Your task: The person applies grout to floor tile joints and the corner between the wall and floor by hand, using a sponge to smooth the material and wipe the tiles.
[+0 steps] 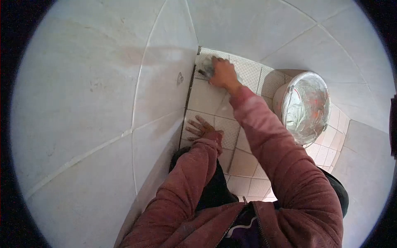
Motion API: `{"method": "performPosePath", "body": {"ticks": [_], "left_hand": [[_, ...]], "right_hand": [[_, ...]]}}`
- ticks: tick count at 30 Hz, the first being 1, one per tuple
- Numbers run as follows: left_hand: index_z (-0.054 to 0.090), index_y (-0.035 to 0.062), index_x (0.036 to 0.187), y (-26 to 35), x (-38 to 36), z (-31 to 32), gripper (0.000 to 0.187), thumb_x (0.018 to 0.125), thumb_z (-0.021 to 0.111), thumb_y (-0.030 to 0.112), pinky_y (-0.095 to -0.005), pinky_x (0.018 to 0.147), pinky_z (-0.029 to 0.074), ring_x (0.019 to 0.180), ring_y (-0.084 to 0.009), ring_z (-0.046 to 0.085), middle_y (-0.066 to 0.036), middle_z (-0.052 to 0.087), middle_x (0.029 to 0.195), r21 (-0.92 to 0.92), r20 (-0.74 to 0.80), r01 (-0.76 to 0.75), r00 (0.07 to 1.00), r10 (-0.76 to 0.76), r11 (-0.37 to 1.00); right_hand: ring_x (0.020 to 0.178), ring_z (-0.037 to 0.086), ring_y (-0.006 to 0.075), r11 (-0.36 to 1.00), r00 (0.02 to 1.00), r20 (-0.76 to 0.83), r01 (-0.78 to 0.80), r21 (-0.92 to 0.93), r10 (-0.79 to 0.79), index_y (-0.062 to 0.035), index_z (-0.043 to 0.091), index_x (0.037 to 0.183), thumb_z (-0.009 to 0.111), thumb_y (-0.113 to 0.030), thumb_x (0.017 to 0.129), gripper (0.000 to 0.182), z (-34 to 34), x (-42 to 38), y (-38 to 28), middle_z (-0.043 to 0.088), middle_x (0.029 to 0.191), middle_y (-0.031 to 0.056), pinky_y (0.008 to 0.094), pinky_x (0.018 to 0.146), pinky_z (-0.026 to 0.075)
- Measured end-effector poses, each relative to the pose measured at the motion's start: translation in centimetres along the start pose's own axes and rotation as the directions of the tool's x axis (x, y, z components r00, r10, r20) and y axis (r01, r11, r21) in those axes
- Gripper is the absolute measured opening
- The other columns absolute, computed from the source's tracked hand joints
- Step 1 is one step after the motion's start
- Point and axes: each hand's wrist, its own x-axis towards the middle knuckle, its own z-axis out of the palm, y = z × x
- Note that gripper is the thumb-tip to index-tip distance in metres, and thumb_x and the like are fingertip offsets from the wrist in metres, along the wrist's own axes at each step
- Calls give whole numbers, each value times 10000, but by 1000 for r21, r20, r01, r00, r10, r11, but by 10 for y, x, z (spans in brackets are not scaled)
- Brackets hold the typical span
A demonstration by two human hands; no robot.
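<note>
My right hand (225, 73) is closed on a crumpled grey-white rag (206, 68), pressed against the textured floor tiles (246, 73) in the far corner. Its exact material is hard to make out. Closer to my body, my left hand (202, 128) lies flat on the floor with its fingers spread, holding nothing. A plain, smoother tile (204, 96) lies between the two hands. Dark gaps run along the floor's left edge, beside the wall.
A white bucket (285, 101), smeared with whitish residue inside, stands tilted in view right of my right arm. Large grey-white tiled walls (99, 82) enclose the space on the left and back (244, 29). A small round fitting (180, 78) sits on the left wall.
</note>
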Motion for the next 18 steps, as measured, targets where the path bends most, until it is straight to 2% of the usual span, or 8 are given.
{"method": "performPosePath", "body": {"ticks": [4, 6, 7, 9, 10, 12, 15, 18], "left_hand": [[-113, 140, 1347, 0, 9, 5, 1213, 551, 722, 516, -662, 921, 156, 1267, -436, -37, -199, -102, 1395, 51, 20, 48, 999, -49, 998], [-110, 142, 1348, 2, 8, 8, 1201, 560, 717, 515, -661, 921, 159, 1268, -434, -36, -198, -103, 1395, 45, -5, 42, 999, -42, 998], [-122, 137, 1344, 0, 8, 9, 1199, 568, 713, 510, -656, 931, 133, 1266, -440, -42, -201, -115, 1393, 27, -18, 28, 999, -28, 999], [-134, 131, 1339, 0, 14, 23, 1197, 577, 709, 505, -651, 941, 106, 1263, -446, -49, -203, -128, 1390, 1, -20, 22, 1000, -22, 1000], [-135, 129, 1339, -1, 20, 37, 1199, 575, 710, 506, -651, 940, 106, 1261, -448, -55, -204, -126, 1390, 20, -167, 17, 986, -13, 1000], [-135, 127, 1338, -5, 20, 50, 1202, 574, 711, 508, -651, 940, 105, 1260, -451, -62, -205, -124, 1390, 58, -310, 2, 951, 16, 998], [-136, 133, 1338, 0, 17, 38, 1199, 575, 713, 499, -651, 941, 103, 1260, -447, -75, -203, -119, 1391, 58, -344, 4, 939, 17, 998], [-139, 143, 1337, 2, 11, 14, 1207, 565, 718, 498, -653, 941, 96, 1263, -437, -84, -204, -111, 1392, -12, -7, 25, 1000, -25, 1000]], "right_hand": [[877, 547, 342, 980, 976, 192, 135, -146, -106, 3, 496, 1067, 663, -149, 521, 590, 11, 0, -21, 556, 969, 211, 405, 772, 444], [861, 572, 290, 993, 726, 684, -5, 117, -77, 12, 550, 984, 652, -94, 558, 451, -9, -23, -32, 584, 966, 149, 376, 753, 460], [861, 572, 290, 994, 731, 679, -8, 113, -71, 12, 550, 984, 652, -94, 558, 451, -11, -36, -24, 584, 966, 149, 376, 753, 460], [795, 586, 242, 516, 793, 605, -492, 701, -65, 19, 545, 1001, 588, -85, 600, 417, -10, -70, 13, 592, 913, 122, 336, 713, 474], [795, 586, 242, 514, 786, 615, -503, 695, -63, 19, 545, 1001, 588, -85, 600, 417, -10, -84, 23, 592, 913, 122, 336, 713, 474], [746, 578, 207, -359, 824, 565, -542, 760, -49, 26, 555, 958, 549, -103, 648, 336, -10, -108, 37, 586, 834, 92, 316, 689, 476], [705, 574, 200, -480, 834, 540, -431, 764, 112, 26, 548, 960, 521, -115, 681, 314, -14, -128, 47, 584, 808, 89, 306, 680, 478], [699, 571, 202, -341, 839, 493, -404, 849, 231, 23, 526, 993, 522, -85, 674, 337, 1, -138, 74, 580, 833, 87, 298, 686, 479]]}}
